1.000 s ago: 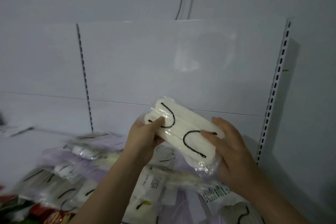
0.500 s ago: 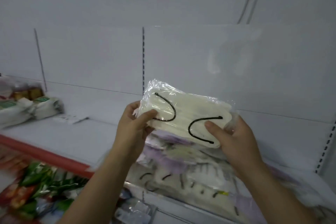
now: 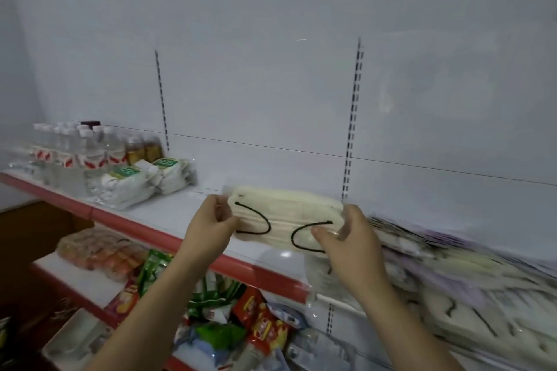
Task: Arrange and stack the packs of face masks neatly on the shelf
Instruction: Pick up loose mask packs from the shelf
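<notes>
Cream mask pack is hanging level above bare shelf, long axis left-right; left hand and right hand are each pinching an end. Loose heap is lying rightward.

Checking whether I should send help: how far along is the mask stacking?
Early. No neat stack shows on the shelf yet. In hand: left hand and right hand hold one mask pack above its bare stretch. Left: the jumbled heap of packs at right.
</notes>
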Demonstrator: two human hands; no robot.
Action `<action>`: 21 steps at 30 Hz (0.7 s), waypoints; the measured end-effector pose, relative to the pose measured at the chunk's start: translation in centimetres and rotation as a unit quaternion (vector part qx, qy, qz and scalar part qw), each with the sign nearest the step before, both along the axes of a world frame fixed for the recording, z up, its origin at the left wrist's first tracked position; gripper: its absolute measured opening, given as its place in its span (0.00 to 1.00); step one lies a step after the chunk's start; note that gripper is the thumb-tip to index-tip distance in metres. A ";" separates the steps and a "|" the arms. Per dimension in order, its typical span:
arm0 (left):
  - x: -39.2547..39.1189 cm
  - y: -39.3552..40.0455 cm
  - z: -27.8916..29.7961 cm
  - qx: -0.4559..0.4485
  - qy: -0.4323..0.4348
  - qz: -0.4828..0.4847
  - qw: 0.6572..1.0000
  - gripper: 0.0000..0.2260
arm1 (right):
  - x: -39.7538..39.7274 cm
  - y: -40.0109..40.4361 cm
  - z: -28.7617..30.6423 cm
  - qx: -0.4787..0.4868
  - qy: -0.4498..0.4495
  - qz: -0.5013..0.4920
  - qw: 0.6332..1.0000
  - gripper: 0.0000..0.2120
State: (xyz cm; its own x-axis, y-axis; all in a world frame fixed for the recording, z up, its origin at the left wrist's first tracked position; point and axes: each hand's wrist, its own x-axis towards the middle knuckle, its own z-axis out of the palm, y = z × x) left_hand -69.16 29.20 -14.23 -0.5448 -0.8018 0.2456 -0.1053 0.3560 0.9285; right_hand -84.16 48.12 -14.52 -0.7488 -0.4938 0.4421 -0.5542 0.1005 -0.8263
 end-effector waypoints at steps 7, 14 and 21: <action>-0.4 -8.1 -2.6 0.035 -0.024 0.039 0.998 0.09 | 1.0 -9.3 -2.7 0.027 -0.005 0.017 0.999 0.29; -2.9 -16.1 -3.6 0.042 -0.078 -0.005 0.996 0.14 | -1.3 -15.9 -4.3 0.148 -0.016 0.018 0.989 0.30; -3.7 -21.1 -5.0 0.038 -0.076 -0.094 0.992 0.22 | -0.8 -17.3 -4.8 0.175 0.054 0.005 0.983 0.41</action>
